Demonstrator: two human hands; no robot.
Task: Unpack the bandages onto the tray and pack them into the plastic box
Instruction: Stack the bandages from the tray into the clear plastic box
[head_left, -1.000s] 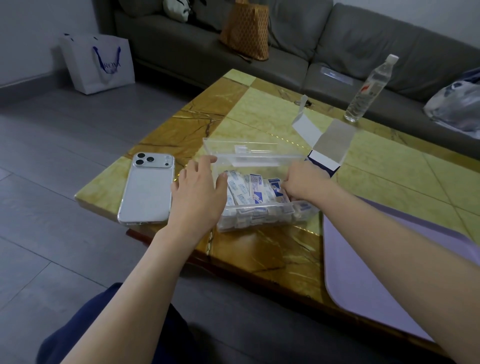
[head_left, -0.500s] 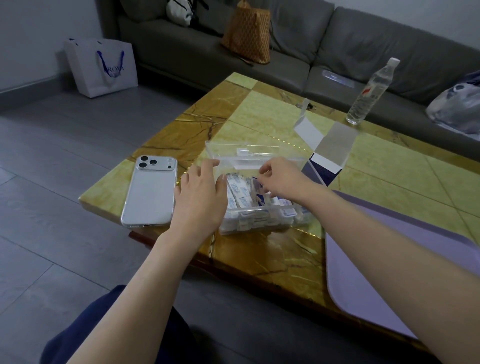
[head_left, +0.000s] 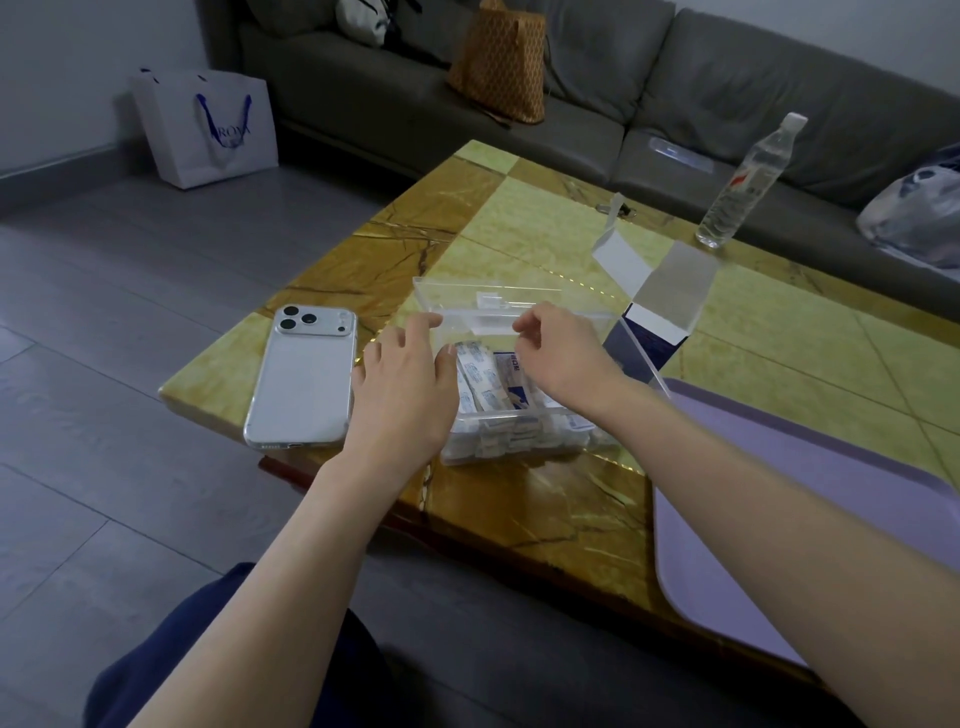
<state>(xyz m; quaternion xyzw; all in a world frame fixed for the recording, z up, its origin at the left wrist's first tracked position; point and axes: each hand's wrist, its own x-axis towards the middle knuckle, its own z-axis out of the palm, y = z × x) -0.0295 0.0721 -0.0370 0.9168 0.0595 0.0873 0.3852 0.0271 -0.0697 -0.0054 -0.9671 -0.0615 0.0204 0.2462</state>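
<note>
A clear plastic box (head_left: 519, 444) stands near the table's front edge, its lid (head_left: 467, 299) raised at the back. Several wrapped bandages (head_left: 483, 379) lie inside it. My left hand (head_left: 400, 395) rests against the box's left side, fingers fairly straight and thumb at the wall. Over the box's back half hovers my right hand (head_left: 561, 358), fingers loosely curled close to the lid, with nothing visible in them. The purple tray (head_left: 779, 509) lies bare to the right. The opened blue-and-white bandage carton (head_left: 654, 332) stands just behind the box's right corner.
A white phone (head_left: 301, 379) lies face down left of my left hand, near the table corner. A water bottle (head_left: 743, 187) stands at the table's far edge. Beyond are a grey sofa with a tan bag (head_left: 498, 62) and a white shopping bag (head_left: 208, 130) on the floor.
My right hand has lifted out of the bandages in the box and moved back and up toward the lid. My left hand has stayed at the box's left side.
</note>
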